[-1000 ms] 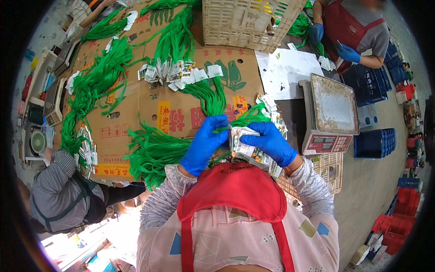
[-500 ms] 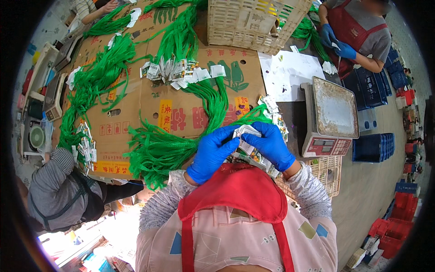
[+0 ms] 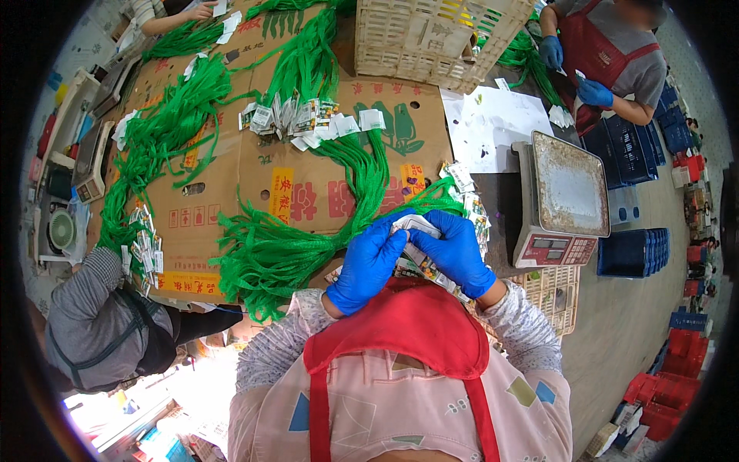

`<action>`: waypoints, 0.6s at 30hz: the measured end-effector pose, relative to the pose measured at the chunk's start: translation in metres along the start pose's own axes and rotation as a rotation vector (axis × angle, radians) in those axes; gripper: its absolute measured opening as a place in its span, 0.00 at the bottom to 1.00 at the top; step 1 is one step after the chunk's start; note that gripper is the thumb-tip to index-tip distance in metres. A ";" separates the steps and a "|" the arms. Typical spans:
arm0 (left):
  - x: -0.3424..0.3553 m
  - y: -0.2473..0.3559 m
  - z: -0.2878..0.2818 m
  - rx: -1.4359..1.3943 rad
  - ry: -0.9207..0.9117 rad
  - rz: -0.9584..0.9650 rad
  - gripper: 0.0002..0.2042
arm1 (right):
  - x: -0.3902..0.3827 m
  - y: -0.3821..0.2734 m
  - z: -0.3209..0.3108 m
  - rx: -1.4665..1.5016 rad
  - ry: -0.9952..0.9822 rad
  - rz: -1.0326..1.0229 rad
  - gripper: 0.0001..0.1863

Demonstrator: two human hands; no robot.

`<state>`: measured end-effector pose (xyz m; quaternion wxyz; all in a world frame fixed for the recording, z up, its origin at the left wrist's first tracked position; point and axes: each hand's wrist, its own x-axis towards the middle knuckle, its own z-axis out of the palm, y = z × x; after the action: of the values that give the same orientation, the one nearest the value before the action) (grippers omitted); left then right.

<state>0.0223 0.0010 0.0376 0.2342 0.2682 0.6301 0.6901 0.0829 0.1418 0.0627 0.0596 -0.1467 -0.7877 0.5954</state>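
My blue-gloved left hand (image 3: 363, 268) and right hand (image 3: 457, 252) meet at the table's near edge, fingers pinched on a small white label (image 3: 416, 223). Printed labels (image 3: 419, 263) show beneath my hands, partly covered by the gloves. Close to my left hand, a bundle of green mesh net bags (image 3: 281, 254) spreads over the cardboard. Beyond it lies another bundle of green net bags (image 3: 304, 65), with a cluster of white labels (image 3: 296, 117) at its near end. More labels (image 3: 471, 202) lie just past my right hand.
On the right stands a scale (image 3: 570, 189) with a worn metal plate, beside a white sheet (image 3: 493, 127). A cream plastic crate (image 3: 431, 46) sits at the far side. Co-workers are at the left (image 3: 108, 323) and far right (image 3: 608, 61). Blue crates (image 3: 635, 252) stand on the floor.
My hands have shifted slightly, and the label between them looks more tilted and folded over. At far right, the co-worker's gloved hands have moved apart.
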 end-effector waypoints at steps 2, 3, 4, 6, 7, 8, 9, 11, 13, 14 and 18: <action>-0.001 -0.002 0.001 -0.028 0.020 -0.002 0.14 | 0.000 -0.003 0.000 -0.007 -0.003 -0.003 0.09; -0.001 -0.002 0.000 -0.027 0.019 -0.013 0.14 | 0.000 -0.003 0.000 0.001 -0.005 0.006 0.09; -0.001 -0.002 0.000 -0.026 0.019 -0.024 0.15 | 0.000 -0.003 0.000 0.007 -0.006 0.015 0.09; -0.002 -0.002 0.000 -0.032 0.018 -0.058 0.15 | 0.000 -0.001 0.001 0.001 -0.006 0.013 0.10; -0.003 -0.002 -0.001 -0.040 0.018 -0.080 0.15 | 0.001 0.000 0.001 -0.012 -0.004 0.003 0.10; -0.003 -0.001 -0.001 -0.047 0.017 -0.103 0.15 | 0.001 0.001 0.001 -0.025 -0.001 -0.008 0.10; -0.003 0.001 -0.002 -0.041 0.008 -0.178 0.15 | 0.001 0.000 0.001 -0.028 -0.013 -0.001 0.11; -0.001 0.008 -0.005 -0.028 -0.010 -0.329 0.15 | 0.002 -0.003 -0.001 -0.034 -0.037 0.012 0.11; 0.001 0.015 -0.006 -0.297 -0.009 -0.409 0.16 | 0.004 -0.002 -0.004 -0.017 -0.082 0.033 0.11; 0.002 0.017 -0.006 -0.431 -0.009 -0.448 0.16 | 0.005 -0.002 -0.006 -0.008 -0.104 0.043 0.11; 0.007 -0.002 -0.009 -0.374 -0.149 -0.319 0.16 | 0.003 0.004 -0.021 -0.164 -0.203 0.004 0.11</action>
<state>0.0114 -0.0010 0.0353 0.4316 0.1677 0.5069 0.7271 0.0867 0.1626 0.0648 -0.0338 -0.0918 -0.8353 0.5410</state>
